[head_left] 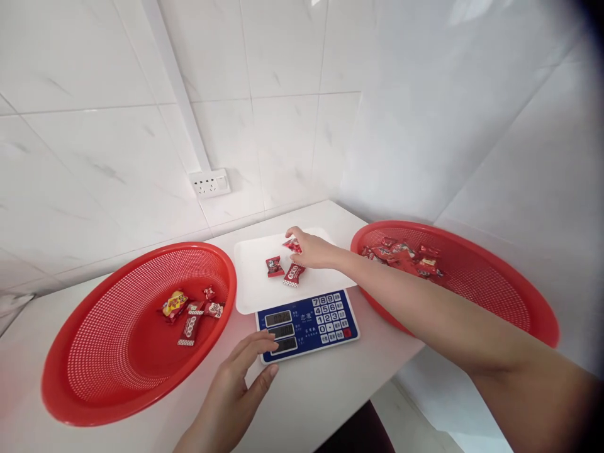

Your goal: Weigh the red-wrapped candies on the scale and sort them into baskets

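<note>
A digital scale (306,324) with a blue keypad and a white weighing pan (255,292) stands on the counter between two red mesh baskets. My right hand (312,250) reaches over the pan, fingers closed on a red wrapped candy (292,245). Two more red candies (275,267) lie on the pan beside it. Just at the scale's front left corner, my left hand (236,393) rests with fingers apart and holds nothing. The left basket (94,377) holds several candies (191,309). In the right basket (495,296) lies a pile of red candies (406,257).
The white counter (321,390) ends in a front edge close to me, with floor showing below at the right. Tiled walls meet in a corner behind the scale. A wall socket (211,183) with a vertical cable duct sits above the left basket.
</note>
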{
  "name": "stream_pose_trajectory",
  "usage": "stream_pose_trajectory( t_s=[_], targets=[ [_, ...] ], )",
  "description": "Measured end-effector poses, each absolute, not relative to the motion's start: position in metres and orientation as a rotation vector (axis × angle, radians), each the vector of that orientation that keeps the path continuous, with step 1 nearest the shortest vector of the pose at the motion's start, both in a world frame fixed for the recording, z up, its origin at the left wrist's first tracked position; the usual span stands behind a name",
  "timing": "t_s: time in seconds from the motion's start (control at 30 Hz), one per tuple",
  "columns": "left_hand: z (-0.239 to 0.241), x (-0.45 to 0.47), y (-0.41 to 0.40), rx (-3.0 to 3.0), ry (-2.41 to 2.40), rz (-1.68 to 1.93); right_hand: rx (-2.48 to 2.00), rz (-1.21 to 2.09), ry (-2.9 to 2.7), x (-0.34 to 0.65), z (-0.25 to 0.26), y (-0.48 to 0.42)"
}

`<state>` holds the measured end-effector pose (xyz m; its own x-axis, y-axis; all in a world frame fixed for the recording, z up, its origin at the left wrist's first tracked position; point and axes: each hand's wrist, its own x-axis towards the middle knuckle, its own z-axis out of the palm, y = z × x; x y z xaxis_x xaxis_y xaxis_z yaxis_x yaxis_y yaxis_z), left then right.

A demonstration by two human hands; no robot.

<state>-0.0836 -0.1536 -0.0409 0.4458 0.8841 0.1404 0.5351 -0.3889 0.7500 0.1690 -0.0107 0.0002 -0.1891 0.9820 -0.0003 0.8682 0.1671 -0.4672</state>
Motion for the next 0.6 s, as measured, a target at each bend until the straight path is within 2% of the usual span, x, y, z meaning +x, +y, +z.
stream_pose_trajectory(
  t_s=[0.13,0.4,0.6],
  targets=[
    [-0.041,-0.08,-0.153,2.088,1.144,0.724,-1.756,0.533,-2.227,0.166,0.002,-0.008],
    [-0.05,-0.084,-0.149,2.079,1.168,0.718,-1.684,0.828,-2.125,0.194,0.003,-0.011],
    [-0.046,-0.072,-0.146,2.136,1.118,0.738,-1.591,0.703,-2.266,0.19,-0.009,-0.015]
  ],
)
